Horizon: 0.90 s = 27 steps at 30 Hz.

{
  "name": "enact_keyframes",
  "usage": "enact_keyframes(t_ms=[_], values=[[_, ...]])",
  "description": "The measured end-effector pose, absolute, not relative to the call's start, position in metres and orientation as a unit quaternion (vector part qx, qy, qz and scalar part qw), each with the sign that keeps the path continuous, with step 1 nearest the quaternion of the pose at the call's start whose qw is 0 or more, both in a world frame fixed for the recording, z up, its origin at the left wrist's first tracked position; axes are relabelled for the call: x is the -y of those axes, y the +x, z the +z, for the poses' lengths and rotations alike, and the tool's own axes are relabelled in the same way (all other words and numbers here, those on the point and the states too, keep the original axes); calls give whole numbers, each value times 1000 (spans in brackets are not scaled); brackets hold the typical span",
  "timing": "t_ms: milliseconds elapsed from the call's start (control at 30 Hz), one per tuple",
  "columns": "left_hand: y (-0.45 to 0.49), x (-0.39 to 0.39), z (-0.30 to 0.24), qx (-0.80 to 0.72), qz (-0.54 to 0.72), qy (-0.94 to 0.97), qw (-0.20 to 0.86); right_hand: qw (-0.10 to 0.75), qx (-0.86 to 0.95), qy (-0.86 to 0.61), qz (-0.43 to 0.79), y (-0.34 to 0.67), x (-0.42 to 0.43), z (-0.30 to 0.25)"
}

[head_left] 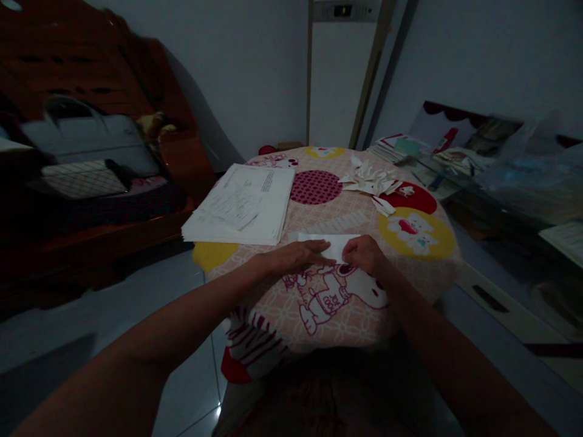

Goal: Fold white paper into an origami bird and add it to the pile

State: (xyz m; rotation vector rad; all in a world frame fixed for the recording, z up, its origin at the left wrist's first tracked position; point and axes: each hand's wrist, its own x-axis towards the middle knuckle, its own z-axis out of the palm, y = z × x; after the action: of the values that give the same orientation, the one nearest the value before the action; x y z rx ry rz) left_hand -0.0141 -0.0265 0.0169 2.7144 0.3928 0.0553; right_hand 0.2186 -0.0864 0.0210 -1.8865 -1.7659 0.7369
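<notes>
A folded white sheet of paper [334,243] lies on the round table with a patterned cloth [364,315]. My left hand [298,255] lies flat on the sheet's left part, fingers stretched out toward the right. Curled into a loose fist, my right hand [364,254] presses on the paper's near right corner. A thick stack of printed white sheets [243,206] sits on the table's left side. Beyond the hands, a pile of folded white paper pieces [371,182] rests at the far right of the table.
A dark wooden bench [91,230] holds a grey bag [91,136] at the left. To the right, a cluttered glass-topped surface [501,176] carries books and plastic-wrapped items. A white door [337,79] stands behind the table. Pale floor tiles [150,303] show at the lower left.
</notes>
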Motion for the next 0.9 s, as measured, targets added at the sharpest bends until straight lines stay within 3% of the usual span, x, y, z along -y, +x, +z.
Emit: enact_keyframes(t_ms=[200, 667, 767, 900], values=[[-15, 23, 15, -135, 13, 971, 196, 152, 655, -709, 214, 201, 88, 28], [-14, 27, 16, -139, 18, 973, 184, 123, 638, -753, 107, 260, 106, 26], [-14, 26, 13, -137, 22, 974, 178, 160, 661, -733, 26, 262, 108, 24], [-12, 29, 15, -146, 24, 974, 172, 231, 790, -567, 37, 240, 112, 10]])
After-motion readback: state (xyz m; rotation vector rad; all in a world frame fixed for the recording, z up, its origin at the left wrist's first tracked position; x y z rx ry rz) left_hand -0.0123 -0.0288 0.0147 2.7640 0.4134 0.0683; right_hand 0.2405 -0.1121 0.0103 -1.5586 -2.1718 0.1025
